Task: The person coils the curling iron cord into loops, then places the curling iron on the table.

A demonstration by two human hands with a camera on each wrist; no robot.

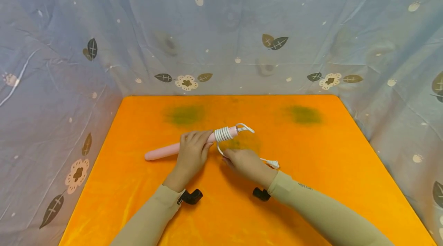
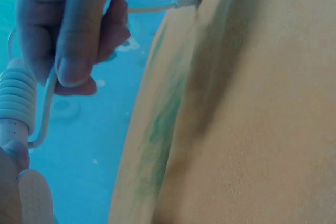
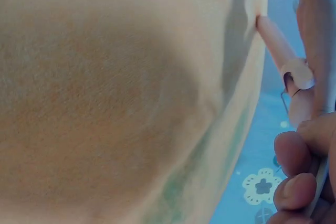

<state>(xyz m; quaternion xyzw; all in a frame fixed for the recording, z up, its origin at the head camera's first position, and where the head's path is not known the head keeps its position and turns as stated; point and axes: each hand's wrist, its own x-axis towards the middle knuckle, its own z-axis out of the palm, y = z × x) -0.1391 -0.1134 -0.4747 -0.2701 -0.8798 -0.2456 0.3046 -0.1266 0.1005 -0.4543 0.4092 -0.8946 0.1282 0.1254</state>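
A pink curling iron [image 1: 162,152] is held at a slant above the orange-covered table, its handle end up and to the right. My left hand [image 1: 192,151] grips it round the middle. White cord [image 1: 223,134] is wound in several tight turns about the handle, and a loop of it stands out at the handle's tip. Between thumb and fingers, my right hand [image 2: 79,30] pinches the cord just past the last turn. Beyond that hand the free end runs out to a white plug [image 1: 273,164]. The right wrist view shows the pink barrel [image 3: 277,40] and its lever.
The tabletop [image 1: 328,169] has an orange plush cover with dark greenish patches. Patterned grey-blue curtains [image 1: 235,38] stand along its back and both sides. Black wrist mounts [image 1: 192,196] show below the sleeves.
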